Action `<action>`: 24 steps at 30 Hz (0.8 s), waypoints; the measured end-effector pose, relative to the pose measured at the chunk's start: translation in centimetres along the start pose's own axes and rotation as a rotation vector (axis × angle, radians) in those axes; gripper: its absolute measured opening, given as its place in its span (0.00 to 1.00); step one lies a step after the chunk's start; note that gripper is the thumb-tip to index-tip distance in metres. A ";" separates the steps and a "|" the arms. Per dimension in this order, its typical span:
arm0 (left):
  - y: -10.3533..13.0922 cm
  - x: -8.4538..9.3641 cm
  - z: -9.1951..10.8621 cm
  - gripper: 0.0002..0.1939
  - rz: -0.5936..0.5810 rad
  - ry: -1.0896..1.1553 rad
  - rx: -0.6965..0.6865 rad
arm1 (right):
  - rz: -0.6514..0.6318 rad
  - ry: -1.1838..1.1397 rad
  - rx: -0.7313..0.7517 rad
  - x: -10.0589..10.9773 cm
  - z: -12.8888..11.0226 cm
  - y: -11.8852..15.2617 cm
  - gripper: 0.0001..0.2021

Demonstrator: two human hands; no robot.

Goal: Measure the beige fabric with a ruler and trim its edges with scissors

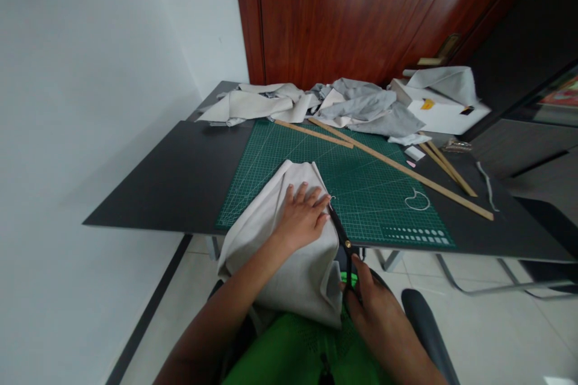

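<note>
A folded piece of light grey fabric (pixel 271 240) lies over the near edge of the green cutting mat (pixel 374 174) and hangs down onto my lap. My left hand (pixel 303 216) rests flat on it with the fingers spread, the fingertips near its right edge. In my right hand (pixel 372 307) is a pair of black scissors (pixel 347 242), gripped by the handles. Their blades point away from me along the right edge of the fabric, the tips close to my left fingers. Whether the blades are on the cloth or beside it I cannot tell.
Crumpled fabric pieces (pixel 266 102) line the table's far side beside a white box (pixel 445 111). A long wooden ruler (pixel 406 171) and a shorter one (pixel 316 134) cross the mat. A loop of white cord (pixel 418 200) lies at right. A wooden door (pixel 334 18) stands behind.
</note>
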State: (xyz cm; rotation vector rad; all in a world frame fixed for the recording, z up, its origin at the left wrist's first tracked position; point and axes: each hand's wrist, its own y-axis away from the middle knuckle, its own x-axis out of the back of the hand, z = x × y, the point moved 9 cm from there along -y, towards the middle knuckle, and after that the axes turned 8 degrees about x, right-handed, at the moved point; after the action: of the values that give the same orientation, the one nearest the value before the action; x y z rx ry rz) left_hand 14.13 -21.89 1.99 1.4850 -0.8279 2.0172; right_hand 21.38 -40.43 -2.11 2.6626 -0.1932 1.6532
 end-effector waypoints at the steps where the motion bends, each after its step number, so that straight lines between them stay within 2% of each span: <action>1: 0.0 0.0 0.0 0.26 0.001 -0.006 0.002 | 0.003 -0.007 0.000 0.1 0.0 0.0 0.25; 15: 0.1 0.3 0.2 0.25 0.019 -0.061 0.014 | 0.038 0.036 0.037 0.2 0.0 0.1 0.25; 24: 0.1 0.1 0.1 0.26 0.024 -0.056 0.013 | 0.032 0.016 0.011 0.2 0.2 0.0 0.25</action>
State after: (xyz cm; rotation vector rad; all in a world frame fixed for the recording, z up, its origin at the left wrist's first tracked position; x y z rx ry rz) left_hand 14.13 -22.04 2.15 1.5522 -0.8602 2.0103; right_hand 21.66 -40.50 -2.05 2.6668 -0.2280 1.6891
